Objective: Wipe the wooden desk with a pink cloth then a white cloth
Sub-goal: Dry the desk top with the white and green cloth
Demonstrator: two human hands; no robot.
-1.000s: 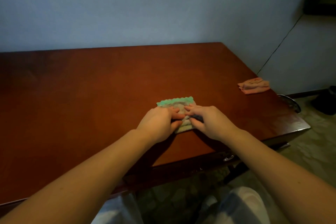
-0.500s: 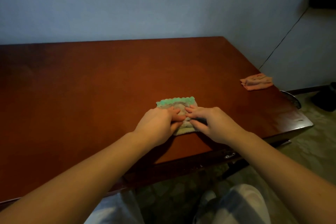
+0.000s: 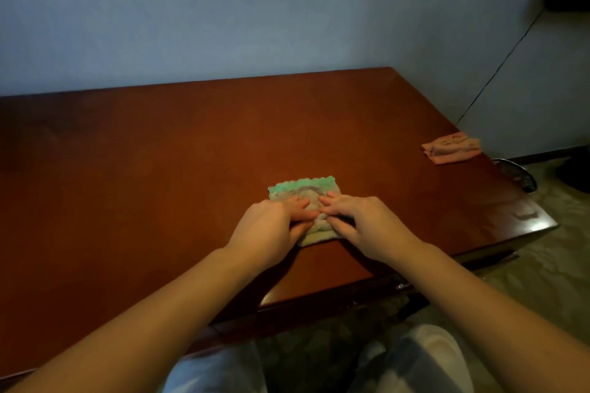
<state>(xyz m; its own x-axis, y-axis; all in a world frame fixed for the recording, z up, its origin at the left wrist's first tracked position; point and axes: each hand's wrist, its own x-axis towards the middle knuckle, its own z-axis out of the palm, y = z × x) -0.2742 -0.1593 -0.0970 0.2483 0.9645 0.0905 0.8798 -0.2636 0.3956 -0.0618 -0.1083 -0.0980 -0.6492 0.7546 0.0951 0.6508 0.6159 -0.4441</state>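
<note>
In the head view, we have both hands on the white cloth [image 3: 305, 193], which lies on the bench [image 3: 153, 169] near its front edge, green trim turned away from us. Our left hand [image 3: 271, 228] and right hand [image 3: 367, 223] meet fingertip to fingertip over it. Each grip is narrow, fingers and thumb pinching a fold of the fabric, likely to gather it into a pad for wiping. The pink cloth [image 3: 451, 148] sits folded at the bench's far right edge, well apart, seemingly set aside as done with.
</note>
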